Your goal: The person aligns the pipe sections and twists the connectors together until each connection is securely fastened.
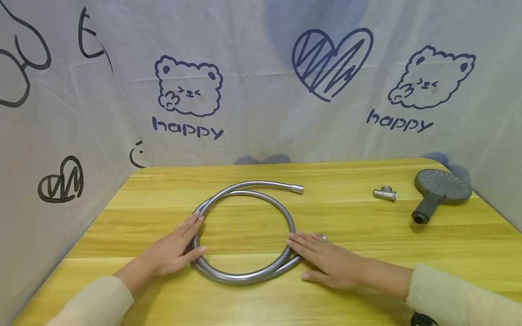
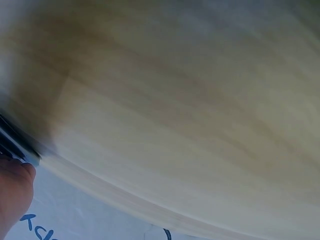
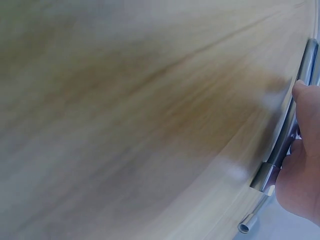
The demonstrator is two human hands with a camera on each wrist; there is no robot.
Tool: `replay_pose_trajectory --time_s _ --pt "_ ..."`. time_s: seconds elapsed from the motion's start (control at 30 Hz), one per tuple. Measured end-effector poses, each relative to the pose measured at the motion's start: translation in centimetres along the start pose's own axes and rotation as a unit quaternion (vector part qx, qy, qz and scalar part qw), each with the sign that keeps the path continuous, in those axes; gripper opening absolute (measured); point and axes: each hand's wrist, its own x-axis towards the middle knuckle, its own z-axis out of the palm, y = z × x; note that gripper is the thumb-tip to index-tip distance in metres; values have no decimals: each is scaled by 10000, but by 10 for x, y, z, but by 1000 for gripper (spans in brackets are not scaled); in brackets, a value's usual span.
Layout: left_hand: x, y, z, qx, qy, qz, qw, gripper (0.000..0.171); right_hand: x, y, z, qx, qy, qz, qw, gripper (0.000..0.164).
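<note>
A grey shower hose (image 1: 240,278) lies coiled in a loop on the wooden table. One end, with a metal fitting, points right at the top of the coil; the other end's fitting (image 3: 265,176) shows beside the right hand. My left hand (image 1: 173,249) rests on the coil's left side, its fingers extended over the hose. On the coil's right side my right hand (image 1: 328,260) lies with straight fingers touching the hose. In the left wrist view, only a small part of the left hand (image 2: 15,187) and a dark stretch of hose show.
At the back right of the table (image 1: 367,299) lie a small metal tee valve (image 1: 385,193) and a dark grey shower head (image 1: 442,186), its handle toward the front. White cloth (image 1: 261,122) with drawings hangs behind the table and along its left side.
</note>
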Motion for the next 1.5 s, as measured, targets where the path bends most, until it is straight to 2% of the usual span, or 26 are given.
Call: replay_pose_trajectory --time_s 0.37,0.83,1.07,1.23,1.5 --pt "4 5 0 -7 -64 -10 10000 73 -8 2 1 -78 184 -94 9998 62" --pt "6 11 1 -74 -145 -42 9999 74 -15 2 0 44 196 48 9998 62" --pt "7 12 1 -37 -144 -11 9999 74 -17 2 0 -36 251 -24 9997 62" --pt "8 14 -2 78 -126 52 9999 75 -17 2 0 -31 274 -16 9996 62" --pt "14 17 -12 508 -171 356 9979 77 -13 3 -8 -47 135 153 9998 61"
